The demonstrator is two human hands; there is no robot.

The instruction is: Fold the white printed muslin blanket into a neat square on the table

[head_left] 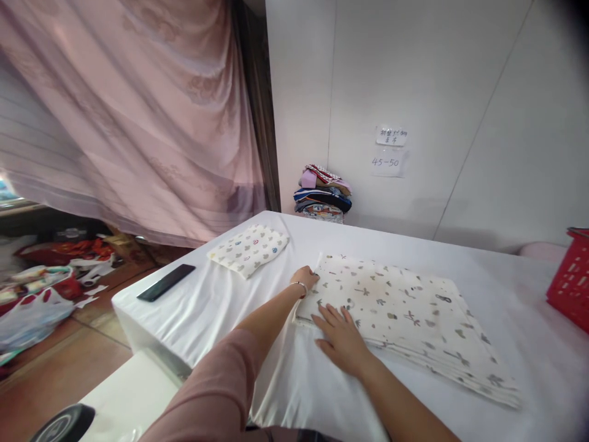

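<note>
A white folded cloth [400,307] with small grey and brown leaf-like prints lies in a flat layered stack on the white-covered table. My left hand [304,280], with a bracelet at the wrist, is closed on the cloth's left edge, its fingertips partly hidden. Palm down, my right hand [343,341] rests with spread fingers on the near left corner of the same cloth. Farther left lies a smaller folded cloth [250,250] with mushroom-like prints, touched by neither hand.
A black phone [166,283] lies near the table's left edge. Folded fabrics [323,195] are piled against the wall, below two paper notes. At the right stands a red basket [570,279]. Pink curtain [184,110] hangs at left; bags [39,316] sit on the floor.
</note>
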